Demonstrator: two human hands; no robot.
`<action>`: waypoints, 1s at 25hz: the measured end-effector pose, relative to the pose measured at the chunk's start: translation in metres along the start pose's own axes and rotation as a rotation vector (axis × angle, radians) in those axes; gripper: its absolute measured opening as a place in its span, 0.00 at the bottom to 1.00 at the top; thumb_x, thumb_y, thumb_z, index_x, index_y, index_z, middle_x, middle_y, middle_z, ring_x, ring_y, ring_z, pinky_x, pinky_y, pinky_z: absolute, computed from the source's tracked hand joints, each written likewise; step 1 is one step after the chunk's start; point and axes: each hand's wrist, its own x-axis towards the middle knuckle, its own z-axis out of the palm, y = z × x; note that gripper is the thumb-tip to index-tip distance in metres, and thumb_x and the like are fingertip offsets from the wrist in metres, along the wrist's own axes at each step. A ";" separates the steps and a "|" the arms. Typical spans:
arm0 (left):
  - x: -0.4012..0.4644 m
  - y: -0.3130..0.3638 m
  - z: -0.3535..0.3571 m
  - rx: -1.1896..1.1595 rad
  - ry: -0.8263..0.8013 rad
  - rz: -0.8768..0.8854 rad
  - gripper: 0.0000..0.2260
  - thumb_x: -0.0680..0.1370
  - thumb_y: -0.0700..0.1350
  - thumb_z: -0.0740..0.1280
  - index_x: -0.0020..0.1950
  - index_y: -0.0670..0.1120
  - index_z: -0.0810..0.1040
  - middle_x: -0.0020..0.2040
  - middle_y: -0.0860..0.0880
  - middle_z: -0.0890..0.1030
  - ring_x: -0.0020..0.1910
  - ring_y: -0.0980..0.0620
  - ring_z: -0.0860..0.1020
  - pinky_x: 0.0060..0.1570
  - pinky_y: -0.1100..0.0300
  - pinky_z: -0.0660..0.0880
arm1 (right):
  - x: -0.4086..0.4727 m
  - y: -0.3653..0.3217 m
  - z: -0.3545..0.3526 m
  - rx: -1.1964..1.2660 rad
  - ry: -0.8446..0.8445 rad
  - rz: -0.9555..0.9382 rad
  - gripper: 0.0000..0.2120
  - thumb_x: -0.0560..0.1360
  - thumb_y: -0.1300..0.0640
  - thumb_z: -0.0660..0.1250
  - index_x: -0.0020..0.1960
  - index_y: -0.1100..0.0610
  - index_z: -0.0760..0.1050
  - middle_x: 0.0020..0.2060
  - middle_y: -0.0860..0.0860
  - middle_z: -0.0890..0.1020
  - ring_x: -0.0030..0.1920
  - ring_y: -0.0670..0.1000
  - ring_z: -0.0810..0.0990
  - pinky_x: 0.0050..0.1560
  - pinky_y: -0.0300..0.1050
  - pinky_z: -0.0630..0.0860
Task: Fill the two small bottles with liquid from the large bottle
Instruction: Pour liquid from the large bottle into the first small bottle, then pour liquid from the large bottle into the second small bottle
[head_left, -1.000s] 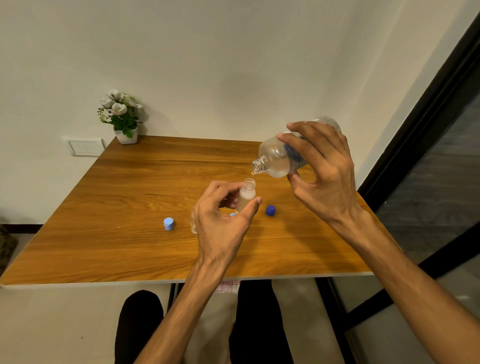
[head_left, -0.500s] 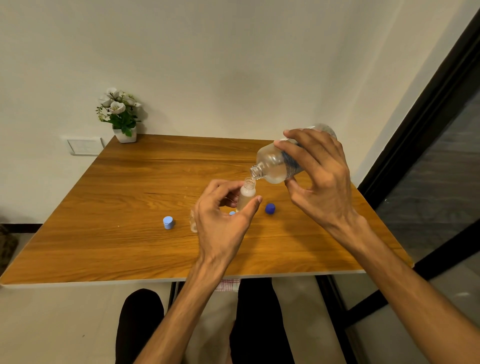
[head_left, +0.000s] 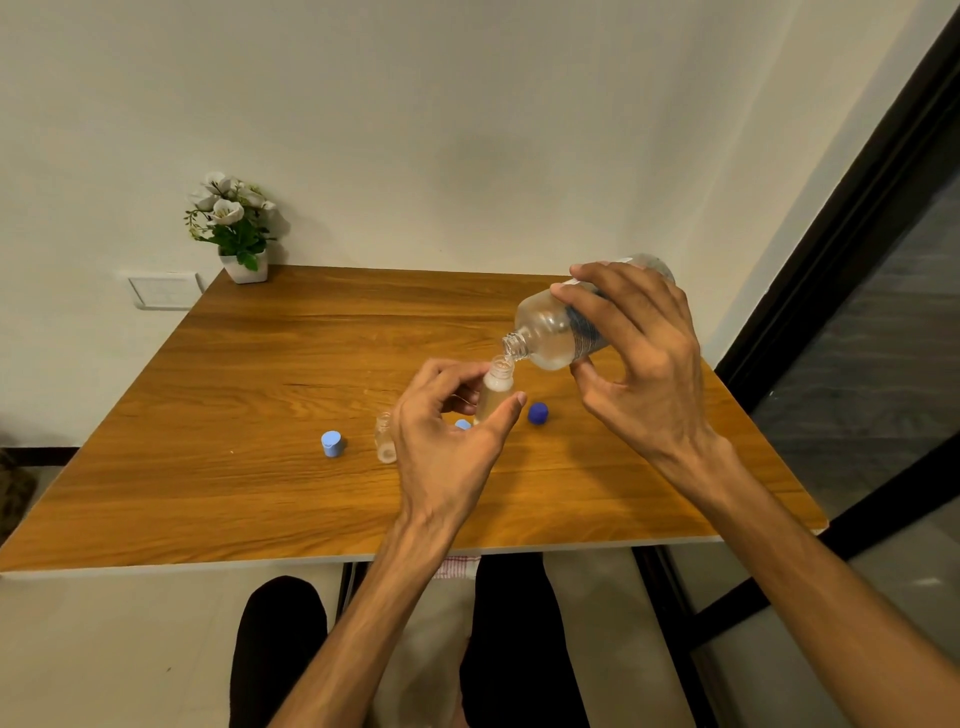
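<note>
My right hand (head_left: 641, 364) grips the large clear bottle (head_left: 550, 332), tilted almost flat with its open neck pointing left and down. Its mouth sits right over the open top of a small clear bottle (head_left: 496, 387), which my left hand (head_left: 447, 447) holds upright between thumb and fingers above the wooden table (head_left: 260, 364). The second small bottle (head_left: 384, 439) stands open on the table just left of my left hand, partly hidden by it.
A light blue cap (head_left: 331, 444) lies left of the bottles, another light blue cap (head_left: 462, 424) peeks out behind my left hand, and a dark blue cap (head_left: 538, 413) lies to the right. A potted flower (head_left: 234, 228) stands at the far left corner against the wall.
My right hand lowered the large bottle and tipped it further, bringing its mouth from above and apart down onto the small bottle's opening. My left hand stayed in place.
</note>
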 end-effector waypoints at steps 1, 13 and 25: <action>-0.001 -0.001 0.002 0.001 0.000 -0.006 0.16 0.69 0.43 0.83 0.54 0.45 0.87 0.47 0.51 0.83 0.42 0.57 0.79 0.42 0.62 0.79 | -0.003 0.001 0.001 0.002 0.000 0.013 0.29 0.68 0.67 0.78 0.69 0.61 0.80 0.68 0.59 0.82 0.70 0.62 0.78 0.71 0.62 0.73; -0.015 -0.059 0.056 0.146 -0.144 -0.180 0.16 0.68 0.43 0.83 0.54 0.45 0.87 0.47 0.50 0.84 0.41 0.50 0.83 0.43 0.53 0.83 | -0.088 0.000 0.040 0.201 -0.009 0.571 0.36 0.64 0.63 0.85 0.70 0.58 0.79 0.66 0.54 0.83 0.68 0.53 0.78 0.65 0.62 0.78; 0.012 -0.097 0.083 0.489 -0.285 -0.131 0.15 0.71 0.49 0.77 0.55 0.46 0.86 0.51 0.49 0.88 0.50 0.50 0.84 0.56 0.46 0.81 | -0.109 0.003 0.034 0.335 0.076 0.811 0.37 0.65 0.63 0.86 0.72 0.60 0.77 0.65 0.54 0.83 0.68 0.53 0.79 0.65 0.46 0.78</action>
